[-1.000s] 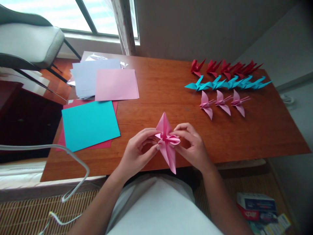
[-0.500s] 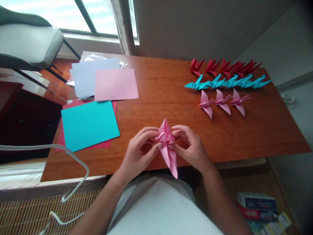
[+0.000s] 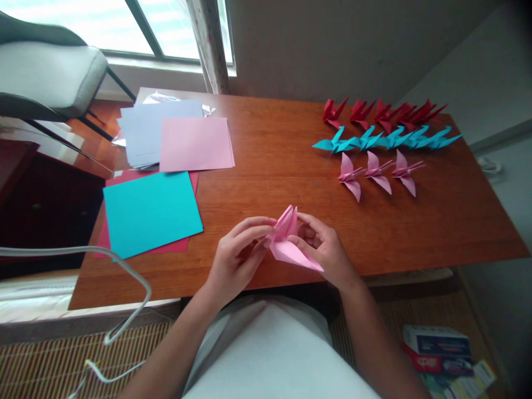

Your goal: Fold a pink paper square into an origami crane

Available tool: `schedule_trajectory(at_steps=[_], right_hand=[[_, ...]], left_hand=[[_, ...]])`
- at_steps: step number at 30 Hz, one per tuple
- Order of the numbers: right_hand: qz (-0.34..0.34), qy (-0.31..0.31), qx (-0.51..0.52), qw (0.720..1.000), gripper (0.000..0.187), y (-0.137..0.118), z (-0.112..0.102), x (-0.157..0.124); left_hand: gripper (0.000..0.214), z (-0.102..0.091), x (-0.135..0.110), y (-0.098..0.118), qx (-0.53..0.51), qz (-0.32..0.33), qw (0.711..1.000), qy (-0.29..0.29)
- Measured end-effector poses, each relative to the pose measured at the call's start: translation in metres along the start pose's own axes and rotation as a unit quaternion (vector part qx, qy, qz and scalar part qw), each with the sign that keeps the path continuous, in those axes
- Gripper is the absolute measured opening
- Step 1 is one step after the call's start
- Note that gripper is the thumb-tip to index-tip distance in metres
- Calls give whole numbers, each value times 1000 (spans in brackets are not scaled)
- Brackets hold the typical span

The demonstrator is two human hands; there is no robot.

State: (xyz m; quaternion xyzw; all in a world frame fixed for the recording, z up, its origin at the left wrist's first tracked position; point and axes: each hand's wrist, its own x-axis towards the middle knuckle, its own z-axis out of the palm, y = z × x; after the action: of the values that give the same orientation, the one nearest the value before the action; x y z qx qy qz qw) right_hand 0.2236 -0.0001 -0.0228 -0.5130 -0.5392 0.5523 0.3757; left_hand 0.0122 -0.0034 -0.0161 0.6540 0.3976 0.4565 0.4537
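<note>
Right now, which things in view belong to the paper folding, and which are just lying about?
Seem to belong:
folded pink paper, held by the left fingers and right fingers
pink paper birds, blue paper birds, red paper birds
pink sheets, grey sheets, blue sheet

Seem unrelated:
chair
curtain
boxes at lower right

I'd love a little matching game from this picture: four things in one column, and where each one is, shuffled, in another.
Things:
1. Folded pink paper
2. Red paper birds
3. Turquoise sheet
4. Flat pink sheets

Places:
A. Partly over grey-blue sheets
B. Forming the farthest of three rows
C. Between left hand and right hand
D. Overlapping a red sheet

Pairs: 1-C, 2-B, 3-D, 4-A
</note>
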Motion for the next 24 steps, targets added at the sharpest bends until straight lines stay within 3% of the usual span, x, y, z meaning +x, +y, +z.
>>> schedule_trajectory(at_steps=[8, 17, 24], right_hand=[[16, 5, 38, 999, 44, -1, -1, 3], [18, 14, 27, 999, 47, -8, 3, 4], [25, -3, 75, 997, 47, 1, 3, 8]], left_hand=[[45, 0, -4, 6, -36, -17, 997, -60], [42, 3, -2, 1, -14, -9, 999, -32], [42, 6, -2, 3, 22, 1, 999, -23]])
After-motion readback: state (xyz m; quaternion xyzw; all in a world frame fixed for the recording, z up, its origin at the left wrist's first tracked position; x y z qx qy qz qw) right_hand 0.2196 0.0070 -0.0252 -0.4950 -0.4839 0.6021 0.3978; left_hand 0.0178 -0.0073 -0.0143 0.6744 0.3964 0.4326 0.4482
